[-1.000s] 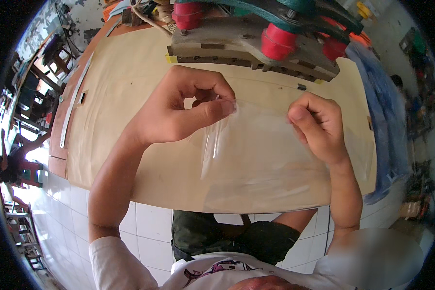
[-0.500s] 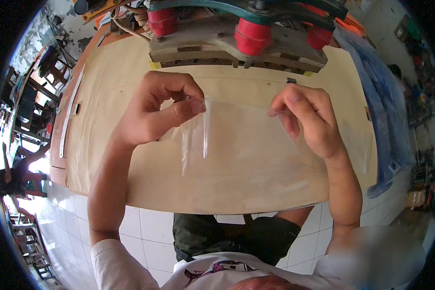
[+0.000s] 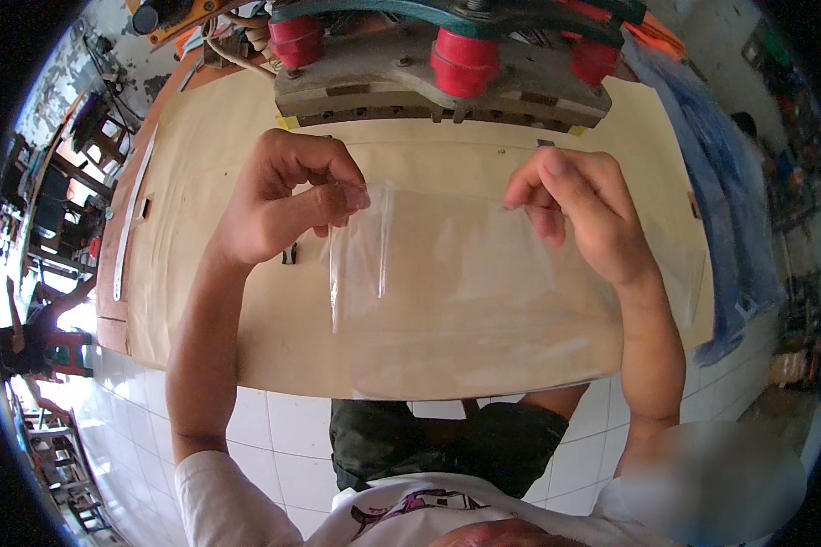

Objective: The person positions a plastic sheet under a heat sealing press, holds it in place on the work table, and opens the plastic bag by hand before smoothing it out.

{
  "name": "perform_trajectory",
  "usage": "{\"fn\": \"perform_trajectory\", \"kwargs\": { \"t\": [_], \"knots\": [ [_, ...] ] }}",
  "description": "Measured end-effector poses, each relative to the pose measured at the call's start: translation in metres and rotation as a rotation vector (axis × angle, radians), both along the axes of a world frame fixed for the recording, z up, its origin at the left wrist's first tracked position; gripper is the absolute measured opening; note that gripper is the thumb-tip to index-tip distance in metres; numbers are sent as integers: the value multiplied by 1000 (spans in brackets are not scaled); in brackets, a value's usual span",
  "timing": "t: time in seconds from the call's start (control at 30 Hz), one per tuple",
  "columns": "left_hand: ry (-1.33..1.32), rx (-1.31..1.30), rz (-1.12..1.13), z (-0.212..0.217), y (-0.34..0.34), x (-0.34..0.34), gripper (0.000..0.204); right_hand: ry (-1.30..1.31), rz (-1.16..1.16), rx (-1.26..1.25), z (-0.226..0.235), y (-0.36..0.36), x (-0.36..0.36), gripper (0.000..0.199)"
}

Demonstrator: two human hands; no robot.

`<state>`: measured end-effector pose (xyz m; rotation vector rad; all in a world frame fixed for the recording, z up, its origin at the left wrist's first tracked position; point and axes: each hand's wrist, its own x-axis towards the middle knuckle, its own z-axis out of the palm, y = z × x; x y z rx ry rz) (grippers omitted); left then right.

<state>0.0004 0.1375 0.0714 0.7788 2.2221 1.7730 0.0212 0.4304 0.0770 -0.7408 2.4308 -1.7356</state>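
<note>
A clear plastic sheet [image 3: 447, 273] hangs spread between my two hands above the tan-covered table. My left hand [image 3: 294, 196] is closed, its thumb and forefinger pinching the upper left corner. Along that side run shiny upright folds. At the upper right edge, my right hand [image 3: 582, 214] grips the sheet between thumb and fingers, palm turned inward. The sheet's lower part drapes toward the table's front edge; exactly where it ends is hard to see through the clear film.
Behind my hands stands a machine with a heavy metal bar [image 3: 438, 87], red cylinders [image 3: 465, 64] and a green frame. A metal ruler [image 3: 129, 237] lies at left, a small black piece [image 3: 289, 254] beside my left wrist. Blue plastic sheeting [image 3: 725, 219] drapes over the right edge.
My left hand has shifted slightly left with its corner, so the sheet's folded left side sits farther left. The small black piece now shows by the left wrist. My right hand keeps its grip.
</note>
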Motion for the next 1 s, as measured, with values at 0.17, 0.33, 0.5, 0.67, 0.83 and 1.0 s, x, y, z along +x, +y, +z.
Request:
{"fn": "perform_trajectory", "kwargs": {
  "t": [0.17, 0.33, 0.5, 0.67, 0.83, 1.0],
  "knots": [
    [13, -2, 18, -1, 1, 0, 9, -27, -1, 4, 0, -1, -1, 51],
    [39, 6, -7, 1, 3, 0, 10, -16, -19, 0, -2, -1, -1, 51],
    [29, -13, -3, -4, 0, -2, 18, 2, -24, 8, -3, -2, -1, 50],
    [42, -31, -10, -4, 1, -2, 15, -3, -26, 24, -2, -2, -1, 51],
    [34, -10, -15, -2, 2, -1, 9, -9, -18, 26, -2, -2, 0, 52],
    [68, -26, -8, -1, 0, -2, 10, -19, -18, 20, 0, -1, 0, 49]
  ]
}}
